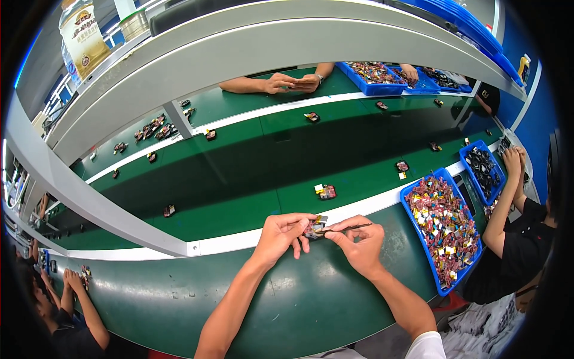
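Note:
Above the front of the green bench, my left hand [278, 238] pinches a small electronic assembly [315, 226] with reddish and silvery parts. My right hand [362, 246] grips slim dark tweezers [354, 228] between thumb and fingers, their tip pointing left at the assembly. Both hands are close together, and fingers hide part of the assembly. Just beyond them, a similar assembly [326, 191] with a pale yellow-white piece lies on the green conveyor belt [239, 152].
Right of my hands stands a blue tray [421, 244] heaped with reddish assemblies; behind it, another blue tray [472, 177] holds black parts. A grey beam [257, 54] spans overhead, with a slanting post [113, 206] at left. Co-workers sit on both sides and across the belt.

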Motion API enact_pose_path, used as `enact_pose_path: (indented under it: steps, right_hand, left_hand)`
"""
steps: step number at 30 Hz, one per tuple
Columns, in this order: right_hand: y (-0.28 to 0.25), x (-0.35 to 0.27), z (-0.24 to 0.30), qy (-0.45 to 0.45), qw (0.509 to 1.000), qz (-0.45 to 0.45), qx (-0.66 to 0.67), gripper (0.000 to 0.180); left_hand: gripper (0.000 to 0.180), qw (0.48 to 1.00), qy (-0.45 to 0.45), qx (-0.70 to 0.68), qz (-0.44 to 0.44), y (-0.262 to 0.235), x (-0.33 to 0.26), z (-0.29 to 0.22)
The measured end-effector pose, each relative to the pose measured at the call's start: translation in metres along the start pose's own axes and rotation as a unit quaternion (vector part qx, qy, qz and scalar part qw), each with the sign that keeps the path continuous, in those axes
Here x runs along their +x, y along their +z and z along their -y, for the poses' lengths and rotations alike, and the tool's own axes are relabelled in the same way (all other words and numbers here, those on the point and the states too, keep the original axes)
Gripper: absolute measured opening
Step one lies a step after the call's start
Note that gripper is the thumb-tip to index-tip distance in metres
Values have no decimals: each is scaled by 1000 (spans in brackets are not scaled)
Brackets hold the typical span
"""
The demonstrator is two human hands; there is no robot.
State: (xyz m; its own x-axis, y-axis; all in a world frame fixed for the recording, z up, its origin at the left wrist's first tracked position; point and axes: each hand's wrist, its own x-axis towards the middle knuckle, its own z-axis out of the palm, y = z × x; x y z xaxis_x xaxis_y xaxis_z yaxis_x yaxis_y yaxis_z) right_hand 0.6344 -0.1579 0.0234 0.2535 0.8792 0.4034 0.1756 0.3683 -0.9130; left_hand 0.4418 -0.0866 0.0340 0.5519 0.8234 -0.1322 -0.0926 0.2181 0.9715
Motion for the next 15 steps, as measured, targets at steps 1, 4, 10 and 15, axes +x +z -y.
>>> enact_pose_path:
  steps: [1,4,10,15]
  right_hand:
    - [0,0,0,0,1000,1,0,13]
    - [-1,0,-2,-9,1000,9,-6,12]
    - [-4,2,-4,32,998,14,52,12]
    - [-4,0,-3,29,999,14,19,11]
  left_hand:
    - [30,1000,0,0,-1,0,0,1]
    - [30,1000,2,1,-1,1,1,1]
    - [28,1000,0,1,3,4,2,2]
    - [27,1000,4,3,-6,6,2,1]
